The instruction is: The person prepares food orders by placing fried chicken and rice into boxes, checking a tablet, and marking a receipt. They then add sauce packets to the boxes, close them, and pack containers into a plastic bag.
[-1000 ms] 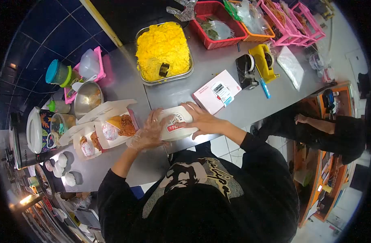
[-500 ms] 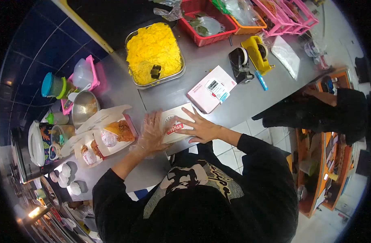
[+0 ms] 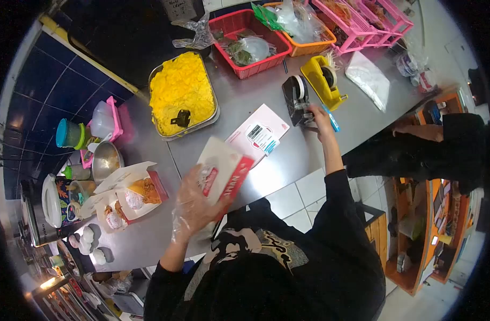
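My left hand (image 3: pixel 194 206), in a clear plastic glove, grips a white and red box (image 3: pixel 218 168) that is tilted up off the counter. Bare and stretched out to the right, my right hand (image 3: pixel 321 119) touches the near end of a black tape dispenser (image 3: pixel 296 101); its fingers are partly hidden there. Between the hands lies a pale pink box (image 3: pixel 269 122) with a label on top. A blue pen (image 3: pixel 331 119) lies just beside my right hand. Two open boxes of fried food (image 3: pixel 143 193) stand to the left.
A tray of yellow food (image 3: pixel 183 88) sits at the back, beside a red basket (image 3: pixel 250 68). A yellow tape dispenser (image 3: pixel 315 80) and clear plastic sheets (image 3: pixel 370 77) are at the right. A metal bowl (image 3: pixel 107 162) stands left. Another person (image 3: pixel 416 144) is at far right.
My left hand has lifted the white and red box off the counter and tilted it. My right hand has left that box and moved right to the black tape dispenser. The view has shifted.
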A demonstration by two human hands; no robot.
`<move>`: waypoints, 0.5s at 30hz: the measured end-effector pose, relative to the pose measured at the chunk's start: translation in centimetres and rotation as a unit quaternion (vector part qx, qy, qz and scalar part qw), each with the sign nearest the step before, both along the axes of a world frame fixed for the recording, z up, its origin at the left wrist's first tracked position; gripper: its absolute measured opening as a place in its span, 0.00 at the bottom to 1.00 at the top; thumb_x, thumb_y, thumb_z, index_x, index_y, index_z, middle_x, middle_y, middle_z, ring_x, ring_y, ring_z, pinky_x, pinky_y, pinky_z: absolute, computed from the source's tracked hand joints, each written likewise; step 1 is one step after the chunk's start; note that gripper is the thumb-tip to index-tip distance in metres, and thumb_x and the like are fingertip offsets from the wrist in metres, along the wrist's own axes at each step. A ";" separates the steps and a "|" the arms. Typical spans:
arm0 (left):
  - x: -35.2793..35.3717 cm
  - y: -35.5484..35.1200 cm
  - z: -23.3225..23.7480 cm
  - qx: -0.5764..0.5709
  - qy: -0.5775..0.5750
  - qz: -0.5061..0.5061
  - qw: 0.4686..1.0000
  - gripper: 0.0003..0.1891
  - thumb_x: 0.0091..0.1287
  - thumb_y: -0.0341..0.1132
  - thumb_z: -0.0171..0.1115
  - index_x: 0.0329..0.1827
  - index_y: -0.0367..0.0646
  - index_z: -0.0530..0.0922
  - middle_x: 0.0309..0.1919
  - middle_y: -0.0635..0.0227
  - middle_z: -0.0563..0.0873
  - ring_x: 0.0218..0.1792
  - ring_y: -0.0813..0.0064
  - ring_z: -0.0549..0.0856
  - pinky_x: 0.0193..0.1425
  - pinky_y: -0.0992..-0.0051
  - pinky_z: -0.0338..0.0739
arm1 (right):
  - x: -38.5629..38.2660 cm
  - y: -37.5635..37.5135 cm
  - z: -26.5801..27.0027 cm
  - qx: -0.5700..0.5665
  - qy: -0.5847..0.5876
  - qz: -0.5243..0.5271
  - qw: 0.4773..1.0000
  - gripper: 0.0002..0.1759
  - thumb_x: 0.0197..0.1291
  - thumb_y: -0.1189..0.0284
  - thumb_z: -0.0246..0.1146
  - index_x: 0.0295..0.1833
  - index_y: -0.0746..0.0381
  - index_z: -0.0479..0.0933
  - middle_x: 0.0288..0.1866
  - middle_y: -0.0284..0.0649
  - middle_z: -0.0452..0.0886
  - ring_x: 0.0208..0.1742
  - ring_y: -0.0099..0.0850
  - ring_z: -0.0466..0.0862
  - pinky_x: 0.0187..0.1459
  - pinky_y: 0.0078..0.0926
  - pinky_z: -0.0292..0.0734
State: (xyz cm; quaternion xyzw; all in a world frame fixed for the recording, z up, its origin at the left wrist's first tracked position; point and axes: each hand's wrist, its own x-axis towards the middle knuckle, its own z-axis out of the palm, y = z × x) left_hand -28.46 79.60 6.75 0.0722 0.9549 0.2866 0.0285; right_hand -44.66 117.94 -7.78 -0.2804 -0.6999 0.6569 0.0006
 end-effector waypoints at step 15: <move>-7.0 12.9 -5.1 -0.182 0.114 -0.048 0.975 0.39 0.54 0.52 0.67 0.69 0.49 0.65 0.67 0.38 0.59 0.68 0.41 0.58 0.69 0.38 0.47 | 7.2 -0.9 -2.9 0.177 0.172 -0.106 0.963 0.05 0.57 0.75 0.67 0.37 0.66 0.81 0.33 0.35 0.82 0.31 0.22 0.79 0.33 0.20 0.76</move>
